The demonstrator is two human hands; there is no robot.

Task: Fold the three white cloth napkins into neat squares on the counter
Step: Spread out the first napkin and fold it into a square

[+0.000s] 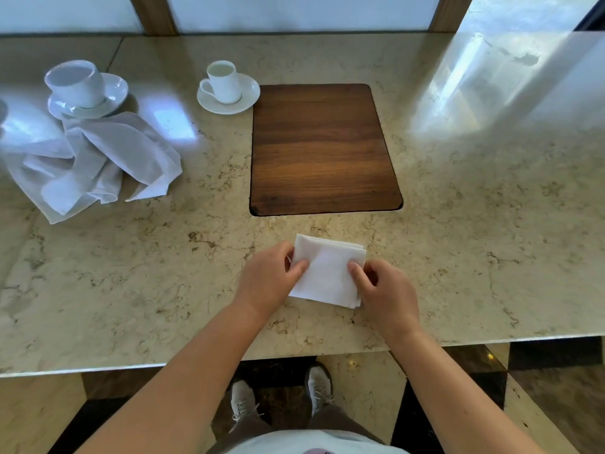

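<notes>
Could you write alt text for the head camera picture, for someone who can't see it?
Two hands, left hand and right hand, pinch a folded white napkin on a marble counter. Crumpled napkins lie far left.

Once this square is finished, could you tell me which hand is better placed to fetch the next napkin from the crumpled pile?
Probably the left hand: the crumpled napkins lie on the counter's far left, on its side. The right hand would have to cross over the folded napkin.

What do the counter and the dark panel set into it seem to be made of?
Counter: probably polished marble or similar stone; beige with dark veins and glossy window reflections. Dark panel: looks like wood with a smooth satin finish; brown grain lines run across it.
</notes>
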